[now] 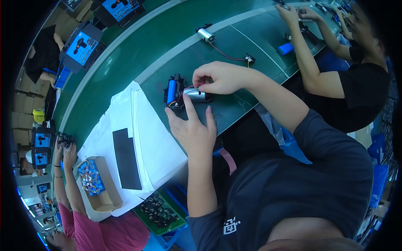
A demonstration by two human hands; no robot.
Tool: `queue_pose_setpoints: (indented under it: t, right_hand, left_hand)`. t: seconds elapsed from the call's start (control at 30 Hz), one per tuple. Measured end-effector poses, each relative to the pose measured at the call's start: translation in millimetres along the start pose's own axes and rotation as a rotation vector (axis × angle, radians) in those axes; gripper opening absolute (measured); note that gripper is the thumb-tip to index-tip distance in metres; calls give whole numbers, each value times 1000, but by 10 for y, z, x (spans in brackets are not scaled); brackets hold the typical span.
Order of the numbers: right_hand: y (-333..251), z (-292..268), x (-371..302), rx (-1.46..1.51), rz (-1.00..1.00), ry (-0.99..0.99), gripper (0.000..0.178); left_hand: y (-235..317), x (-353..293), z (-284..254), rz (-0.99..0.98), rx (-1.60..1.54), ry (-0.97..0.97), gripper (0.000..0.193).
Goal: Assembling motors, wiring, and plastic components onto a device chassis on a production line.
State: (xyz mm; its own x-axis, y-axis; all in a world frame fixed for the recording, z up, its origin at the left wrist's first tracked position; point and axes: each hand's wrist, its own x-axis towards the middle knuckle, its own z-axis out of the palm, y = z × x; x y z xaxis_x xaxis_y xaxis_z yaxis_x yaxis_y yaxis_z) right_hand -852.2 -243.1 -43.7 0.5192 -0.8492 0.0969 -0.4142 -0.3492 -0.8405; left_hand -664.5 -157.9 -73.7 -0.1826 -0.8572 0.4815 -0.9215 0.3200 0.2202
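A black plastic housing (179,79) lies on the green work surface in front of me, with a blue cylindrical battery (171,92) set in it. A silver motor (196,95) sits against its right side, and a thin red wire (189,87) runs over the parts. My right hand (222,78) is above the motor, thumb and fingers closed in a pinch at the wire. My left hand (193,127) is nearer to me with fingers spread; its index fingertip touches the motor's left end. The curled right fingers partly hide the wire's end.
Further off lies another silver motor (206,35), wired to a small connector board (250,58). White sheets (121,100) with a black card (126,159) lie left, near a cardboard box (109,184) of blue parts. Co-workers sit on both sides; a green bin (161,228) stands below.
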Motion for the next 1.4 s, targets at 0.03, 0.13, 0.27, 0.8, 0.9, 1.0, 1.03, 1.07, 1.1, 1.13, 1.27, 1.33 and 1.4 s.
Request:
queue_pose_setpoints:
  t: [0.03, 0.13, 0.27, 0.8, 0.9, 1.0, 1.03, 1.07, 1.1, 1.13, 1.27, 1.33, 1.4]
  right_hand:
    - [6, 23, -18, -19, -11, 24, 18]
    - [-22, 67, -95, -67, -13, 30, 17]
    - [-49, 125, -132, -150, -47, 84, 16]
    - [7, 458, -429, -333, -214, 483, 16]
    - [-5, 543, -439, -460, -259, 585, 18]
    - [-15, 596, -444, -552, -288, 652, 19]
    - [-18, 599, -427, -563, -302, 654, 19]
    - [-23, 600, -408, -575, -316, 657, 19]
    - [-27, 607, -394, -588, -331, 660, 20]
    - [-37, 612, -388, -586, -334, 655, 20]
    - [-76, 613, -343, -563, -307, 708, 22]
    - [-71, 624, -259, -488, -233, 683, 24]
    - [-55, 625, -236, -457, -192, 675, 26]
  left_hand:
    - [-2, 4, -4, 4, 4, -2, 62]
    - [-11, -10, 5, 28, 41, -19, 62]
    - [-12, 6, -1, 37, 6, -10, 61]
    - [-90, -70, -154, 87, -68, -219, 70]
    - [-95, -72, -133, 90, -51, -220, 71]
    - [-95, -89, -134, 85, -32, -222, 72]
    - [-94, -89, -141, 84, -22, -223, 72]
    - [-90, -88, -148, 84, -12, -224, 72]
    - [-87, -90, -148, 79, -11, -223, 72]
    - [-83, -89, -148, 72, -17, -227, 72]
    - [-72, -90, -162, 55, -30, -231, 73]
    - [-55, -73, -146, 63, -31, -232, 73]
    - [-88, -113, -159, 68, -44, -217, 74]
